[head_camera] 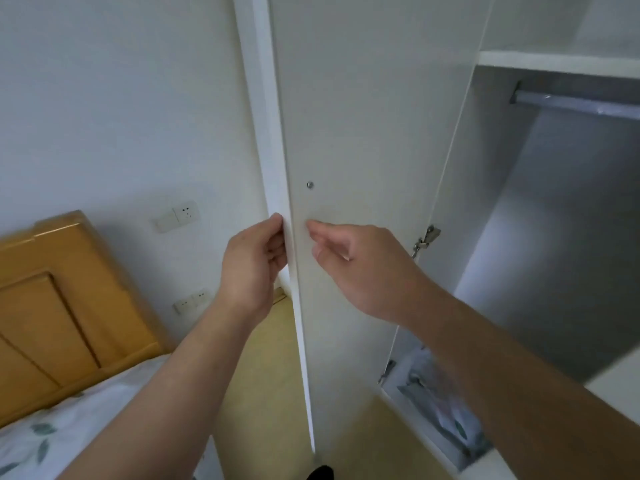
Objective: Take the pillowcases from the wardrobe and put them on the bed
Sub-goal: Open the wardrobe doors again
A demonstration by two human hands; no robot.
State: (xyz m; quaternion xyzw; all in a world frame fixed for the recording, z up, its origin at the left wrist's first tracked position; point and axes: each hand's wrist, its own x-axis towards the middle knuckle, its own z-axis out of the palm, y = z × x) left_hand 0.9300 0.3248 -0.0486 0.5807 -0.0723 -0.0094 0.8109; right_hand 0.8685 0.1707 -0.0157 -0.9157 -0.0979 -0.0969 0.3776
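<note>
The white wardrobe door (363,133) stands swung open in front of me, its inner face toward me. My left hand (252,265) grips the door's free edge, fingers curled round it. My right hand (353,268) rests its fingertips on the inner face just right of that edge, fingers apart, holding nothing. On the wardrobe floor at lower right lie folded leaf-patterned pillowcases (436,407), partly hidden by my right forearm. The bed (69,431), with a matching leaf-print sheet, is at the lower left.
A yellow wooden headboard (62,306) stands against the left wall, with wall sockets (180,216) beside it. Inside the wardrobe are a white shelf (554,62) and a grey hanging rail (575,102). Door hinges (427,239) sit on the right. Yellowish floor lies between bed and door.
</note>
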